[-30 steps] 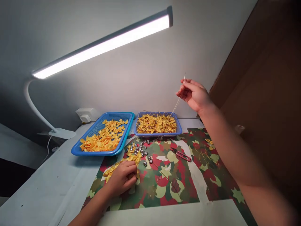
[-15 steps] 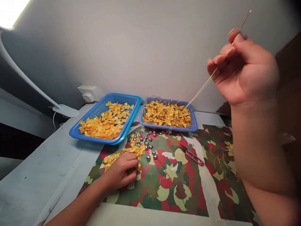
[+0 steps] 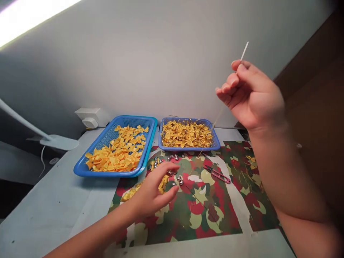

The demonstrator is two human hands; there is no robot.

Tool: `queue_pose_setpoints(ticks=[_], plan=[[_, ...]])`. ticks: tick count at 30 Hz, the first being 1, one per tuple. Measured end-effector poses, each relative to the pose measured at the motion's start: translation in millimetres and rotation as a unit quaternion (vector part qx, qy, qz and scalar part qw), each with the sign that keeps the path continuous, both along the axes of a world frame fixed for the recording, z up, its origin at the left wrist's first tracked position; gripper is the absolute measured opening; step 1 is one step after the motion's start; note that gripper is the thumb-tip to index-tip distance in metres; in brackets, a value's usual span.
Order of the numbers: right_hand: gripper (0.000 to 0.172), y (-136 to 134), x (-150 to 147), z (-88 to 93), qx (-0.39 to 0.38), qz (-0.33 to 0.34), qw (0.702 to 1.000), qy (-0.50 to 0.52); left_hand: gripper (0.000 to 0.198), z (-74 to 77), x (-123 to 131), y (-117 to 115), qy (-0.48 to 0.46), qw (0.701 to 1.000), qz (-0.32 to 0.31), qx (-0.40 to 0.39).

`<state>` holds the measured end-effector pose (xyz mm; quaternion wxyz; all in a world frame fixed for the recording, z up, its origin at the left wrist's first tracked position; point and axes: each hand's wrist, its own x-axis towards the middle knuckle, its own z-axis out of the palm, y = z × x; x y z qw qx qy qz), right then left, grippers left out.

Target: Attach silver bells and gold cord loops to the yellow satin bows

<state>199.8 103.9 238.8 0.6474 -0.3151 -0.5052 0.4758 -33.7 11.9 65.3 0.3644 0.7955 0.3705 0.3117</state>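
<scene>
Gray wall (image 3: 150,71) behind patterned sheet (image 3: 182,222). Right hand (image 3: 256,95) pinches thin needle (image 3: 244,52) above sheet; left hand (image 3: 153,190), fingers spread, near shiny round bells (image 3: 181,182).

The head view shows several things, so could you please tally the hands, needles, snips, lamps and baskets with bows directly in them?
Left hand and right hand: 2
Needle: 1
Snips: 1
Lamp: 1
Blue basket and purple basket, with bows: 2
Total: 7
</scene>
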Motion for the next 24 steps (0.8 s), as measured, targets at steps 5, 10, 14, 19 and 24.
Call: queue_pose_setpoints(ticks=[5, 10, 14, 19, 24], plan=[[0.012, -10.5, -13.6, -1.7, -0.033, -0.034, 0.999, -0.014, 0.047, 35.6, 48.3, 47.5, -0.171, 0.985, -0.001, -0.006], [0.014, -20.2, -14.7, -21.0, -0.028, 0.007, 1.0, -0.005, 0.035, 57.9, 86.9, 77.7, -0.307, 0.94, -0.096, -0.114], [0.015, -24.6, 1.7, -35.3, -0.045, -0.009, 0.999, 0.015, 0.029, 51.9, 96.3, 79.1, -0.321, 0.899, -0.178, -0.238], [0.014, -20.8, 40.9, -44.0, -0.053, -0.052, 0.996, 0.047, 0.029, 20.3, 86.6, 46.8, -0.272, 0.878, -0.153, -0.364], [0.016, -8.9, 78.1, -63.7, -0.066, -0.065, 0.992, 0.084, 0.024, -6.9, 68.5, 7.7, -0.21, 0.886, -0.082, -0.406]])
